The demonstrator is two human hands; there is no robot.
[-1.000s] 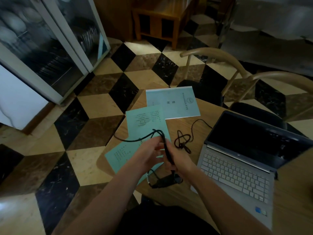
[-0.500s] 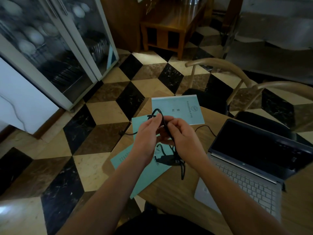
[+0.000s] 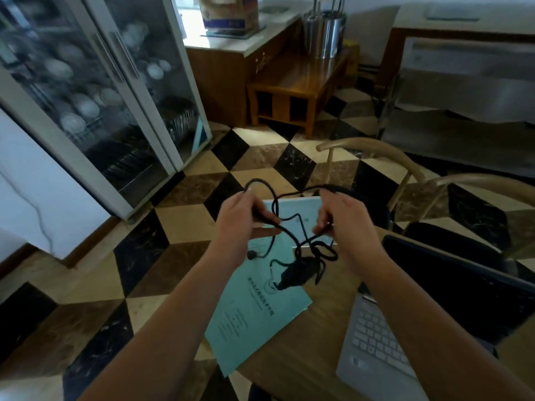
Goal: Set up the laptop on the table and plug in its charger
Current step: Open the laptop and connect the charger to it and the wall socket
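Two bare hands are raised over the near-left part of the wooden counter [image 3: 304, 351], and between them they hold one black charger cable [image 3: 292, 231]. The left hand [image 3: 241, 218] has a closed grip, its fingers curled round one stretch of the cable, which loops up and over the hand toward 12 o'clock. The right hand [image 3: 344, 218] also has a closed grip, pinching another stretch between thumb and fingertips. From the two hands the cable sags in tangled loops toward 6 o'clock. One small round plug end [image 3: 251, 254] dangles just below the left hand. One dark charger brick [image 3: 298, 274] hangs at the bottom of the tangle, over the papers; whether it touches them cannot be told.

One laptop [image 3: 434, 322] sits open on the counter at about 4 o'clock from the hands, its screen dark and its silver keyboard partly hidden by the right forearm.

Pale green printed sheets [image 3: 254, 316] lie on the counter beneath the hands; at least two can be counted, one near and one farther at 12 o'clock, half hidden by the fingers.

Two curved wooden chairs [image 3: 373, 146] stand at 2 o'clock beyond the counter. One glass-door cabinet [image 3: 95, 91] with two doors, full of dishes, stands at 10 o'clock on the checkered floor [image 3: 162, 215].
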